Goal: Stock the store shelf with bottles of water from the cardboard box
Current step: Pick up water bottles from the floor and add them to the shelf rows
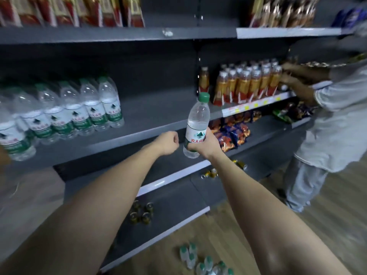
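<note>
Bare grey shelf [158, 114] runs from the stocked water bottles [65, 114] at its left end. Right hand [202, 144] clamps an upright, green-capped bottle [197, 120] off its front edge; left hand [168, 142] is fisted, holding nothing.

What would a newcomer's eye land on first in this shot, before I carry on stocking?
First, the water bottle held upright at centre by the right hand, with the left hand fisted and empty beside it. Next, the row of stocked water bottles on the middle shelf at left. Then a second person at right, reaching into the orange drink bottles.
</note>
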### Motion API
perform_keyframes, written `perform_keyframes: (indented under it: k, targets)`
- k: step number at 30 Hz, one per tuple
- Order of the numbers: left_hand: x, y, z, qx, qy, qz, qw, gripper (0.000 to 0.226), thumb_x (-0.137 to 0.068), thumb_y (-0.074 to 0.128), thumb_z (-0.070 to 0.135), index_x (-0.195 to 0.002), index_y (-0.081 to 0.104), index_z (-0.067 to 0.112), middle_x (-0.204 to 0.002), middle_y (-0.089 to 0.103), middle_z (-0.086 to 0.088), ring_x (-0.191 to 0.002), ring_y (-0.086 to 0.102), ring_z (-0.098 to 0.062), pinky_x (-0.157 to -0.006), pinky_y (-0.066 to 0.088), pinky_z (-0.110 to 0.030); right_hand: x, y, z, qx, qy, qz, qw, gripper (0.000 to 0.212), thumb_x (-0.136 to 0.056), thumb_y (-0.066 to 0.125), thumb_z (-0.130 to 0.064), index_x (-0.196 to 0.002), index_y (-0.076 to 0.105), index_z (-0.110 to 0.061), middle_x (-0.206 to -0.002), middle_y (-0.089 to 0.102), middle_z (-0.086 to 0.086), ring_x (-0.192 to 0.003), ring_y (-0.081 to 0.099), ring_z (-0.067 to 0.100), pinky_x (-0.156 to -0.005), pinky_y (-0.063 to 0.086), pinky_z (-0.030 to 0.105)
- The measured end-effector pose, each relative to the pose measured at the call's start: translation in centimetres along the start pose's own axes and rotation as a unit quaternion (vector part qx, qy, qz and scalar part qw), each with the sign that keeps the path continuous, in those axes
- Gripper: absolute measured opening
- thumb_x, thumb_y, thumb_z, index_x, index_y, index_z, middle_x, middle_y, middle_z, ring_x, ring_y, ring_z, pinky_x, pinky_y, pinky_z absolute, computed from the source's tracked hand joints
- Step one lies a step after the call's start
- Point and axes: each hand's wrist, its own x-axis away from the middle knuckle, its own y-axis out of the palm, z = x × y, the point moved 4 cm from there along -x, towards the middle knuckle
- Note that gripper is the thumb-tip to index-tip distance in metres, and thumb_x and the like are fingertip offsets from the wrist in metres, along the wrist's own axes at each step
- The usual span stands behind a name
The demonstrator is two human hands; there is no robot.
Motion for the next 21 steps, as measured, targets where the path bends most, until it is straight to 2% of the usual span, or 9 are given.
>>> perform_keyframes:
  k: [5,8,13,18,21]
  targets:
    - [1.8,-8.1,-5.4,-0.007,-0.008,0.054,0.998,0.008,-0.087,0.058,0.013,-0.081,0.057,0.018,-0.086,0.059,-0.005,-0.08,0.053,-0.024,-0.068,0.038,-0.027,-1.2,7.4,-7.4,0.001,-0.036,-0.037,0.999,0.059,-0.055,0.082,-0.026,-0.107,0.057,-0.022,-0.099,0.07,-0.005,-0.093,0.066,0.013,-0.079,0.054,0.031]
    - [3.3,-12.0,-10.5,-0.001,-0.028,0.063,0.998,0.005,-0.088,0.058,0.012,-0.084,0.056,0.016,-0.088,0.059,-0.006,-0.08,0.054,-0.024,-0.067,0.039,-0.028,-1.8,13.0,-11.2,-0.013,-0.051,-0.063,0.997,0.059,-0.05,0.079,-0.026,-0.105,0.058,-0.025,-0.095,0.071,-0.007,-0.093,0.068,0.015,-0.08,0.057,0.034]
    - [5.7,-19.1,-18.6,0.02,-0.063,0.095,0.993,0.01,-0.089,0.055,0.009,-0.096,0.062,0.009,-0.09,0.059,-0.004,-0.083,0.055,-0.022,-0.07,0.041,-0.029,-1.9,22.0,-17.1,-0.013,-0.071,-0.095,0.993,0.056,-0.059,0.08,-0.016,-0.108,0.055,-0.028,-0.095,0.067,-0.014,-0.093,0.064,0.01,-0.078,0.054,0.029]
    - [7.9,-24.0,-25.5,0.04,-0.102,0.117,0.987,0.009,-0.087,0.054,0.007,-0.089,0.06,0.013,-0.077,0.057,0.0,-0.073,0.055,-0.02,-0.066,0.045,-0.029,-2.0,30.1,-20.3,-0.019,-0.072,-0.125,0.989,0.052,-0.052,0.082,-0.018,-0.099,0.059,-0.026,-0.092,0.071,-0.01,-0.09,0.067,0.013,-0.082,0.057,0.035]
    - [9.1,-26.3,-28.6,0.054,-0.12,0.147,0.98,0.011,-0.09,0.051,0.007,-0.092,0.062,0.011,-0.083,0.059,-0.003,-0.078,0.058,-0.024,-0.07,0.049,-0.032,-1.9,34.6,-21.7,-0.013,-0.087,-0.135,0.987,0.06,-0.047,0.081,-0.021,-0.103,0.059,-0.024,-0.091,0.072,-0.009,-0.089,0.068,0.014,-0.08,0.057,0.033]
